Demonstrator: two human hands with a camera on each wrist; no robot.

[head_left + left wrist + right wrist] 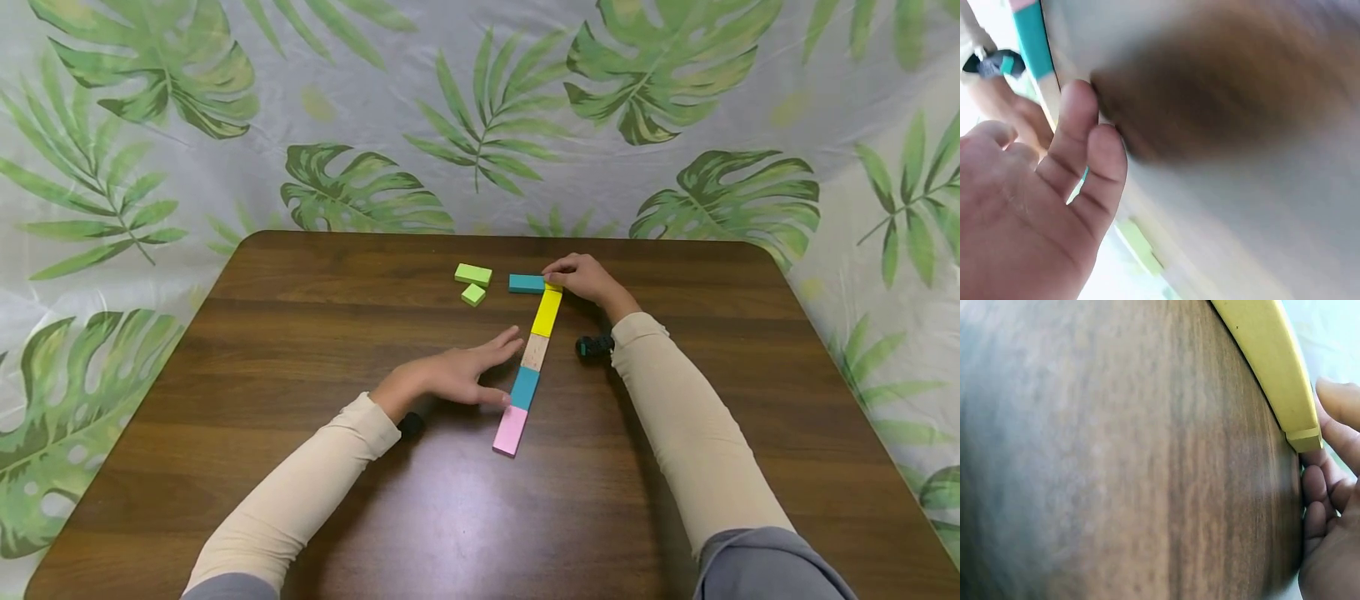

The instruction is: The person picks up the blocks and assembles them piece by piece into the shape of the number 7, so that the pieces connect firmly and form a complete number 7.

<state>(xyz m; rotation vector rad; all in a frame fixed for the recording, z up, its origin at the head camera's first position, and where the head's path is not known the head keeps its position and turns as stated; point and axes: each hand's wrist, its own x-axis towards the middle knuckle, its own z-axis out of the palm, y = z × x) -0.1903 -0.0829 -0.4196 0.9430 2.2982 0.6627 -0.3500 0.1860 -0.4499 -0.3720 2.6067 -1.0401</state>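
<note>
A line of blocks slants across the table: pink [511, 431], teal [525, 389], bare wood [535, 352] and long yellow [547, 312]. At its far end is a small yellow block [1305, 440], pinched by my right hand [588, 280], whose fingers partly hide it. A second teal block [527, 284] lies crosswise, its right end by those fingertips. My left hand [459, 375] is spread beside the line, fingers extended. Its thumb tip is at the pink and teal joint; whether it presses there I cannot tell.
Left of the crosswise teal block lie a light green block [473, 274] and a smaller light green block [473, 295]. The brown wooden table [315, 317] ends at a leaf-patterned cloth [360, 192] behind it. A dark wrist device [594, 347] is under my right wrist.
</note>
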